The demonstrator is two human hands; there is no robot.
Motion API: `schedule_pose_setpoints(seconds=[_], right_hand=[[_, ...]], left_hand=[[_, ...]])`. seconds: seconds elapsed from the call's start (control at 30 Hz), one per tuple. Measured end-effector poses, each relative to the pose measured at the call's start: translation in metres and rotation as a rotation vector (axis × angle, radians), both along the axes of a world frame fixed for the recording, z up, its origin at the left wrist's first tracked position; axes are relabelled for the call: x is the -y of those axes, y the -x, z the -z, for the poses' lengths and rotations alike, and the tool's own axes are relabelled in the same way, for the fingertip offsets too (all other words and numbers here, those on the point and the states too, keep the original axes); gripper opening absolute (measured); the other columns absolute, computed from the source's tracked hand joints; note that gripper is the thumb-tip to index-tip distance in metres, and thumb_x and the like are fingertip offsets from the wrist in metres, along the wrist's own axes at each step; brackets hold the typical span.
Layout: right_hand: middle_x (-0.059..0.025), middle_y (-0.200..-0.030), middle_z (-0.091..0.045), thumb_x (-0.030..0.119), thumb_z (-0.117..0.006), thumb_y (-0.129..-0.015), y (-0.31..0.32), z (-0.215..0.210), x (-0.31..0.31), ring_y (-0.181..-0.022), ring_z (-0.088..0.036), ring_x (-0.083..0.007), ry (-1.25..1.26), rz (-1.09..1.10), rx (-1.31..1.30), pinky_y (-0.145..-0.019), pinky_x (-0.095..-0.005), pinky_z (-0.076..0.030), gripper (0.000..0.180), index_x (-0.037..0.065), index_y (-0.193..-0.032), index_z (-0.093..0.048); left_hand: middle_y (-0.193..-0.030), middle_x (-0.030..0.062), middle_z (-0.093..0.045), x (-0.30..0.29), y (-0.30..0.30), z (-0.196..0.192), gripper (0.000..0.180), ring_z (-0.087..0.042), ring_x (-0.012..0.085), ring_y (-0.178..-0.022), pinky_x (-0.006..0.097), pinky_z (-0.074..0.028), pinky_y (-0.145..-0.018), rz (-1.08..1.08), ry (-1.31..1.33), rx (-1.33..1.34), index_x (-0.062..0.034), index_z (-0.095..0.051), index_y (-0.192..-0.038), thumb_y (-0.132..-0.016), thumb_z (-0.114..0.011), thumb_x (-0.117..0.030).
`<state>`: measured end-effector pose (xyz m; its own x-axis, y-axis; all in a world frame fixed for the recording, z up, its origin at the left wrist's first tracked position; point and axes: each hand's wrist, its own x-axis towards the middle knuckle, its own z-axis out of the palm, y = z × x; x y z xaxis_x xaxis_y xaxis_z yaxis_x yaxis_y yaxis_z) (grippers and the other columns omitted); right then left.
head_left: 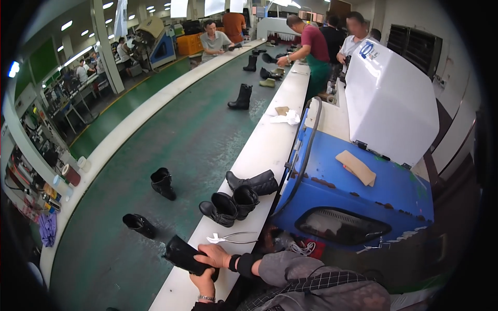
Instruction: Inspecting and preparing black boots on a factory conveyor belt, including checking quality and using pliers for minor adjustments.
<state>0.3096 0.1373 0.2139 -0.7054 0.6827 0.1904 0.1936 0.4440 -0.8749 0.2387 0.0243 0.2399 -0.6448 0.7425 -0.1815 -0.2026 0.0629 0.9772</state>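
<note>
A black boot (182,255) lies across the white ledge at the belt's near side, gripped by both my hands. Over its upper side, my right hand (215,255) closes its fingers and thumb. My left hand (204,283) holds it from below, thumb along the leather. Part of the boot is hidden behind my hands. Just beyond my right hand, metal pliers (232,238) rest on the ledge. Past them stand black boots, one in front (224,209) and one beside it (246,200), with another boot (255,182) lying on its side behind.
Loose black boots sit on the green conveyor belt (207,137), including a near one (138,225), a second (163,183) and a farther one (240,97). A blue machine (358,199) with a white cover (391,85) stands at right. Several people work farther along the belt.
</note>
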Motion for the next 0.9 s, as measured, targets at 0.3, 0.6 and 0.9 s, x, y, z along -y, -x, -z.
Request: schedule_pose_setpoints(seconds=[0.3, 0.6, 0.9], right_hand=[[-0.0275, -0.133, -0.04, 0.052, -0.065, -0.078, -0.026, -0.042, 0.067, -0.128, -0.038, -0.0376, 0.241, -0.147, 0.008, -0.107, -0.0417, -0.03, 0.091, -0.007, -0.136, -0.028], [-0.0023, -0.107, -0.06, 0.008, -0.062, -0.081, -0.034, -0.091, 0.053, -0.096, -0.058, -0.0147, 0.929, -0.06, -0.522, -0.086, -0.0288, -0.047, 0.031, 0.003, -0.112, -0.059], [-0.0133, -0.124, -0.054, -0.004, -0.064, -0.049, -0.052, -0.122, 0.061, -0.117, -0.052, -0.029, 1.173, -0.215, -0.775, -0.106, -0.042, -0.036, 0.092, 0.0, -0.136, -0.035]], left_hand=[[-0.097, 0.0064, -0.056, 0.015, -0.018, -0.009, 0.054, -0.059, 0.0184, -0.085, 0.03, -0.049, -0.08, -0.262, -0.169, -0.036, -0.0003, -0.052, -0.106, -0.057, -0.074, -0.003], [-0.129, 0.0205, -0.046, 0.027, -0.005, -0.081, 0.052, -0.042, 0.0372, -0.121, 0.048, -0.028, -0.105, 0.11, -0.158, -1.004, -0.0042, -0.057, -0.112, -0.061, -0.068, -0.014], [-0.115, -0.0016, -0.057, 0.051, 0.045, -0.109, 0.046, -0.05, 0.0012, -0.092, 0.013, -0.038, -0.072, 0.045, -0.455, 0.442, -0.0034, -0.037, -0.141, -0.1, -0.043, -0.023]])
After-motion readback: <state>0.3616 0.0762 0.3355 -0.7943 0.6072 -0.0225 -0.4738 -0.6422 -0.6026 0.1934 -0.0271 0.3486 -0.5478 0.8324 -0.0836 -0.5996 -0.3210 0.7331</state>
